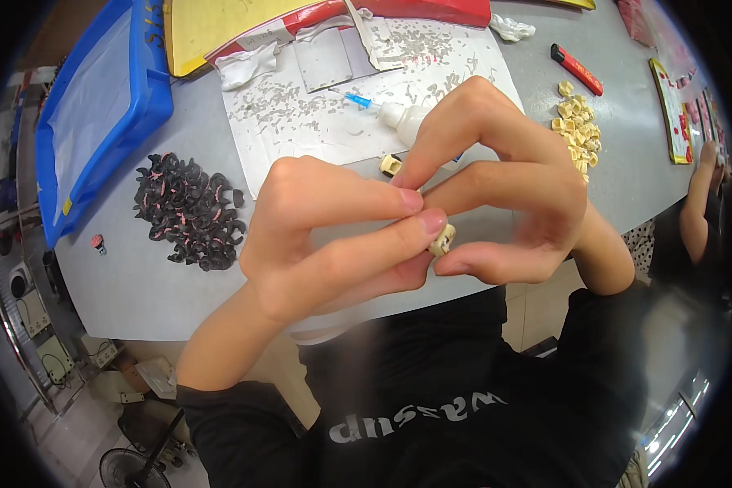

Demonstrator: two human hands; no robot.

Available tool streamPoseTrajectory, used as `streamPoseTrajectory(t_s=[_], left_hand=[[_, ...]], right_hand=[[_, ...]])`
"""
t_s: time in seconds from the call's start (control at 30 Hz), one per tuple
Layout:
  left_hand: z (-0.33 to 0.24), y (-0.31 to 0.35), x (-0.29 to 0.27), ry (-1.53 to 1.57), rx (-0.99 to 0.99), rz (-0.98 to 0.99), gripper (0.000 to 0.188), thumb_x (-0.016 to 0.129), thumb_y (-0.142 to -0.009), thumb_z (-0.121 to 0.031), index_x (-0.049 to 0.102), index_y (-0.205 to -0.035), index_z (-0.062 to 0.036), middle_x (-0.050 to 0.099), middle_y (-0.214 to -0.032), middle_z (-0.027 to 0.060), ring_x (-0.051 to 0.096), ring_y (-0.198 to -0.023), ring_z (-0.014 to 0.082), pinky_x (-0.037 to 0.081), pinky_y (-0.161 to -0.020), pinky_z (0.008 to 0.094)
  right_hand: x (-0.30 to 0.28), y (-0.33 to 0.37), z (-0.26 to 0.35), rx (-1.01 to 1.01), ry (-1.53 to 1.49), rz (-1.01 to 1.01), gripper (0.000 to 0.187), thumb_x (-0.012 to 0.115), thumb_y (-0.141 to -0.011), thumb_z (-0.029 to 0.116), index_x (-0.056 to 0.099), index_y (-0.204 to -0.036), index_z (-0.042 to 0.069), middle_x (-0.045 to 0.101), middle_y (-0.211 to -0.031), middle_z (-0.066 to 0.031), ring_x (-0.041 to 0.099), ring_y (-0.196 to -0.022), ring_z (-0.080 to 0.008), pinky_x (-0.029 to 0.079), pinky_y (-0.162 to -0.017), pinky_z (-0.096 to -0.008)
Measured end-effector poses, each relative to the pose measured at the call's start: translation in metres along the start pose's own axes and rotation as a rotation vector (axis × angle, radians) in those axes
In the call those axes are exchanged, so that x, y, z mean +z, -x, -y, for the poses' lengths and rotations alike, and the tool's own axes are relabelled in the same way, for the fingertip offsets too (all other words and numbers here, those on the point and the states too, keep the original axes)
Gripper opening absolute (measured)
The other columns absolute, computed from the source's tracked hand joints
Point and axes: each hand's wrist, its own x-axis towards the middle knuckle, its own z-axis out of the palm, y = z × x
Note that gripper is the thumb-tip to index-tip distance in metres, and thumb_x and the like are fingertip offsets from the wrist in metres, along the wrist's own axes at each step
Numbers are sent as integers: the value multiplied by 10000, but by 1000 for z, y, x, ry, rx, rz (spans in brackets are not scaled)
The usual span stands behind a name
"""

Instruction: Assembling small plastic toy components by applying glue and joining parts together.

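Observation:
Both hands meet above the table's near half, fingers pinched around a small cream plastic part (442,241). My left hand (321,232) is closed, with its fingertips against the part. My right hand (520,183) curls in from the other side, thumb and fingers bent to the same part. Fingers hide most of it, so its full shape does not show. Just beyond the fingertips lies another cream part (390,165) with a dark side. Behind my right hand, partly covered by it, a white squeeze bottle (405,120) with a blue needle tip (358,100) lies on white paper (301,146).
Left of my hands is a heap of black pieces with pink parts (189,213), near a blue tray (159,89). Cream parts (576,134) and a red-and-black tool (577,70) lie right. Grey scraps (419,41) litter the paper. Another person's arm (695,207) shows far right.

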Motion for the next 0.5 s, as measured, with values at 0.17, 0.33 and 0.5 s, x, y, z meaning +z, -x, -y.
streamPoseTrajectory(t_s=[0.17, 0.33, 0.5], left_hand=[[1, 4, 1, -10, 49, -11, 372, 799, -554, -53, 660, -899, -48, 575, -932, 36, 529, -735, 149, 434, -549, 229], [0, 4, 2, -18, 55, -16, 361, 801, -550, -69, 661, -880, -34, 571, -914, 35, 526, -713, 153, 425, -535, 236], [-1, 4, 3, 33, 35, -21, 368, 798, -537, -56, 654, -873, -11, 578, -898, 51, 537, -697, 164, 425, -534, 249]], right_hand=[[6, 2, 0, 15, -10, -24, 239, 691, -645, 232, 645, -736, 16, 602, -884, -99, 527, -766, -217, 416, -669, -301], [6, 3, 0, 11, -15, -11, 236, 691, -633, 225, 642, -723, 13, 602, -872, -99, 531, -757, -219, 418, -665, -304], [7, 4, 0, 14, -17, -8, 237, 689, -625, 224, 638, -714, 10, 600, -869, -97, 533, -750, -220, 419, -663, -306]])
